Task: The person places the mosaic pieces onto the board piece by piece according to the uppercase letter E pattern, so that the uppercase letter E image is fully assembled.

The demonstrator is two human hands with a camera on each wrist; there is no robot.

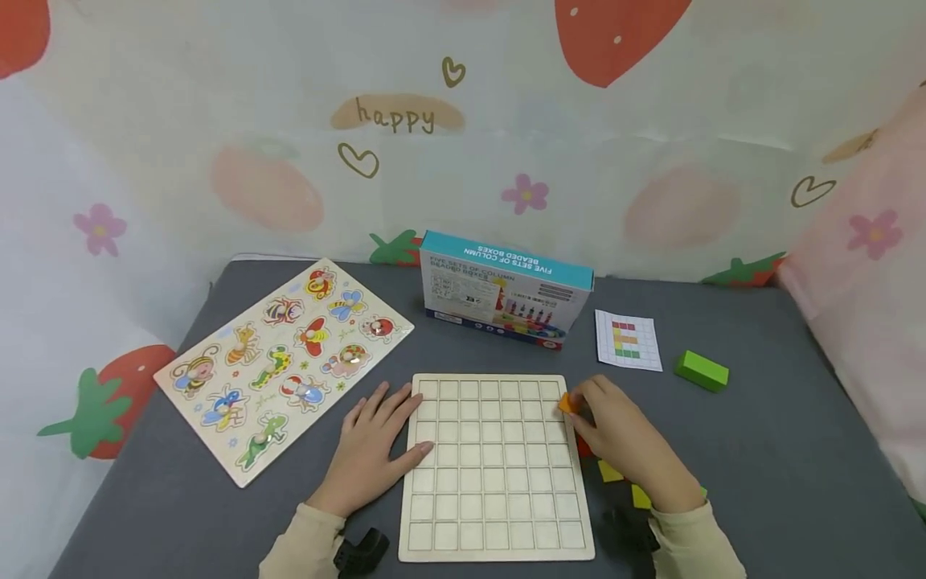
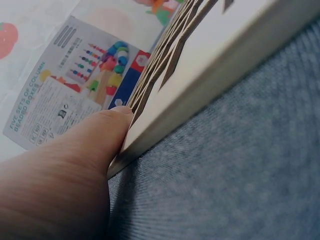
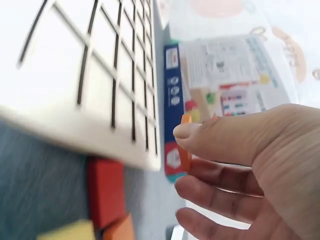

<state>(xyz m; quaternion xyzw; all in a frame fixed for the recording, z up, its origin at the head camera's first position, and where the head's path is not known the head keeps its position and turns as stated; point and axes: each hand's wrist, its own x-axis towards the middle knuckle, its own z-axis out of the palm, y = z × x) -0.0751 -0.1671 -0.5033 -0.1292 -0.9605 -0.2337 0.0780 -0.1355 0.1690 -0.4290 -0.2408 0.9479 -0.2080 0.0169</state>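
A pale wooden grid board (image 1: 493, 454) lies flat before me, its squares bare. My left hand (image 1: 367, 458) rests along its left edge with fingers spread, and the left wrist view has the thumb (image 2: 107, 125) against the board's side. Near the upper right corner, my right hand (image 1: 624, 434) pinches a thin orange tile (image 1: 567, 403) between thumb and fingertips. The right wrist view shows this orange tile edge-on beside the board. Below that hand lie a red block (image 3: 106, 190) and yellow pieces (image 1: 610, 471), partly hidden by the forearm in the head view.
A small card with a coloured grid pattern (image 1: 628, 341) lies at back right beside a green block (image 1: 702, 371). Behind the board stands a bead-set box (image 1: 499, 293). An insect puzzle board (image 1: 292, 366) lies at left. A printed cloth (image 1: 615, 137) hangs behind the grey table.
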